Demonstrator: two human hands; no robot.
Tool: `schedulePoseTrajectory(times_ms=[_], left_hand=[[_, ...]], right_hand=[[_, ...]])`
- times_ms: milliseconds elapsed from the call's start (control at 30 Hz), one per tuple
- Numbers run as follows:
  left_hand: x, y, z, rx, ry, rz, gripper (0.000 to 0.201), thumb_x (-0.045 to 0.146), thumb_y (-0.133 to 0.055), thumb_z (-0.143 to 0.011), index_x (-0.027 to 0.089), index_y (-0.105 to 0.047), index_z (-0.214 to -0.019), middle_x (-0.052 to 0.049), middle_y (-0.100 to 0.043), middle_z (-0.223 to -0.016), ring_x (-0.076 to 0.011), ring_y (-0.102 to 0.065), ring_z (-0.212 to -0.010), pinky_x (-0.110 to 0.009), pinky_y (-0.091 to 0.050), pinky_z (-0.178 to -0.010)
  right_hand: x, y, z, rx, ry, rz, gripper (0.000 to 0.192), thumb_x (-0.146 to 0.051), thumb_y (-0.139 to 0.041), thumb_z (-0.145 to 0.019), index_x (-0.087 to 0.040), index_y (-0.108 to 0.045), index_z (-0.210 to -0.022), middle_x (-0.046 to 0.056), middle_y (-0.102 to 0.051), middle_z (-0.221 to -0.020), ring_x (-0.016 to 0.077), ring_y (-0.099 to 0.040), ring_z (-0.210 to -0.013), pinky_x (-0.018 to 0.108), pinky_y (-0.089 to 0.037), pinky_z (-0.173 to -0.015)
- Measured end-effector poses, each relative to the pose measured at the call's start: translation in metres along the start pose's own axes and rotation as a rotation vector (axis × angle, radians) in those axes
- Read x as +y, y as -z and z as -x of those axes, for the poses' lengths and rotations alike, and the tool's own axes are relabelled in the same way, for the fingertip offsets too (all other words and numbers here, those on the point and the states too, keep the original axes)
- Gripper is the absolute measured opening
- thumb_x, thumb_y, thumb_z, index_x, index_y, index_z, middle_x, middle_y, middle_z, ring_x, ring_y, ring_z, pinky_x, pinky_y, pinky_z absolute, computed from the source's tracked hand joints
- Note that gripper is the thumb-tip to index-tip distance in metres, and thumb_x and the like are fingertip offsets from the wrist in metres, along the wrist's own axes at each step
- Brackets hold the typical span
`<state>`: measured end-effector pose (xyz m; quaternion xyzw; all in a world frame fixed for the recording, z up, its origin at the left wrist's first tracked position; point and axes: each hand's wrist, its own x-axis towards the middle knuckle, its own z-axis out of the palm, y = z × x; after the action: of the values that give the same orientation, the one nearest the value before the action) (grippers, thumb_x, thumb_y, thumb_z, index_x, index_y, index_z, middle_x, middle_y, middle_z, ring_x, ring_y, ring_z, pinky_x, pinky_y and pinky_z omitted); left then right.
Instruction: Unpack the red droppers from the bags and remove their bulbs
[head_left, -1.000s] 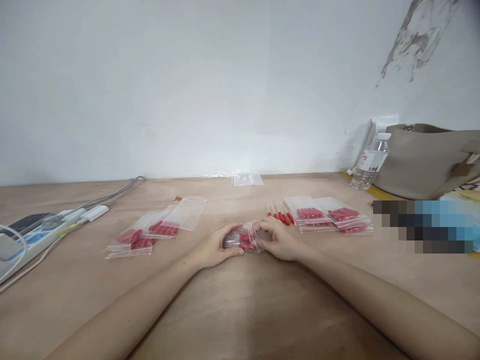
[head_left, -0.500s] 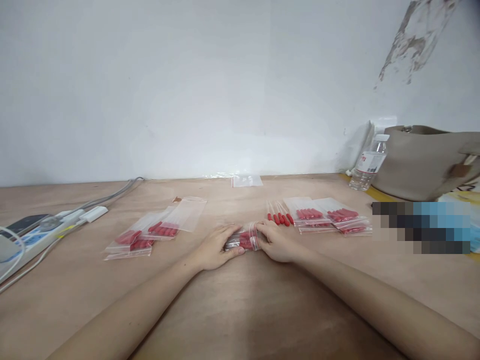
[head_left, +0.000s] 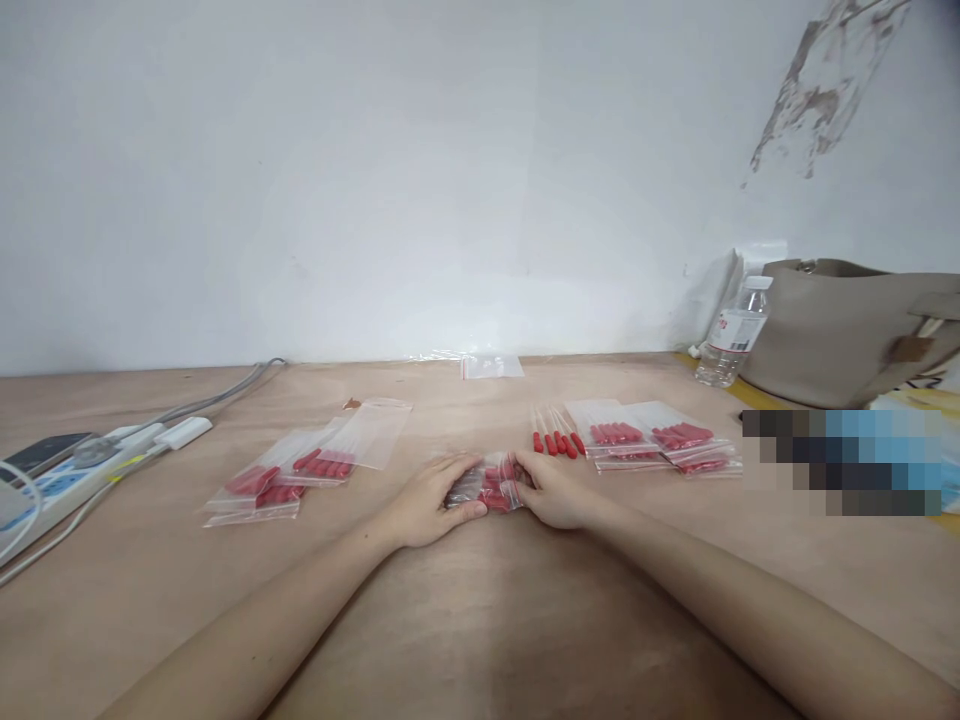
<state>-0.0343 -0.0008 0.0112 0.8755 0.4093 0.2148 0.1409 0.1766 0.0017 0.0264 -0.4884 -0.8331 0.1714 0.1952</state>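
Red, seen through a glossy, clear zip-lock bag [head_left: 491, 487]. Pinched at one end by the right hand [head_left: 553, 490], clasped at the other by the left hand [head_left: 429, 503].

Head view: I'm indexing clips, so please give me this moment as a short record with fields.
left hand: on the left end of the clear bag
right hand: at its red-striped end
bag contents: red pieces, partly hidden
red-tipped sticks: side by side beyond the right hand, red ends nearest the person
filled bags: grouped left and right
bottle: beside the handbag
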Motion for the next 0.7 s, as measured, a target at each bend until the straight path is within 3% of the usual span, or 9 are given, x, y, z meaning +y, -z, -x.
schedulePoseTrajectory(times_ms=[233, 367, 533, 700], left_hand=[[0.001, 0.001, 0.000, -0.014, 0.004, -0.005, 0.058, 0.049, -0.050, -0.078, 0.022, -0.038, -0.128, -0.009, -0.045, -0.128, -0.0237, -0.042, -0.116, -0.040, -0.035, -0.097], [0.001, 0.002, 0.000, -0.006, 0.019, -0.004, 0.057, 0.049, -0.050, -0.079, 0.021, -0.039, -0.127, -0.009, -0.045, -0.127, -0.0241, -0.044, -0.114, -0.040, -0.036, -0.096], [0.001, 0.002, 0.000, -0.006, 0.019, -0.003, 0.057, 0.048, -0.050, -0.079, 0.021, -0.038, -0.128, -0.009, -0.044, -0.129, -0.0251, -0.042, -0.116, -0.042, -0.034, -0.097], [0.001, 0.001, 0.000, 0.008, 0.007, 0.008, 0.056, 0.047, -0.051, -0.078, 0.023, -0.039, -0.127, -0.008, -0.045, -0.128, -0.0245, -0.044, -0.114, -0.041, -0.036, -0.095]], right_hand=[[0.004, 0.000, -0.001, 0.013, 0.000, -0.048, 0.006, -0.020, -0.048, -0.076, -0.019, -0.054, -0.075, -0.001, -0.059, -0.069, 0.0106, -0.051, -0.061, 0.021, -0.033, -0.054], [0.015, -0.003, -0.005, -0.038, -0.058, -0.420, 0.005, -0.020, -0.051, -0.075, -0.017, -0.054, -0.076, 0.000, -0.059, -0.068, 0.0110, -0.053, -0.062, 0.023, -0.040, -0.058], [0.023, -0.001, -0.004, -0.184, -0.204, -0.977, 0.022, -0.026, -0.063, -0.066, -0.015, -0.054, -0.084, -0.001, -0.058, -0.069, 0.0095, -0.055, -0.060, 0.025, -0.046, -0.063], [0.020, -0.012, -0.004, -0.042, -0.186, -0.984, 0.038, -0.038, -0.068, -0.062, -0.014, -0.059, -0.089, -0.003, -0.057, -0.065, 0.0067, -0.050, -0.053, 0.023, -0.044, -0.056]])
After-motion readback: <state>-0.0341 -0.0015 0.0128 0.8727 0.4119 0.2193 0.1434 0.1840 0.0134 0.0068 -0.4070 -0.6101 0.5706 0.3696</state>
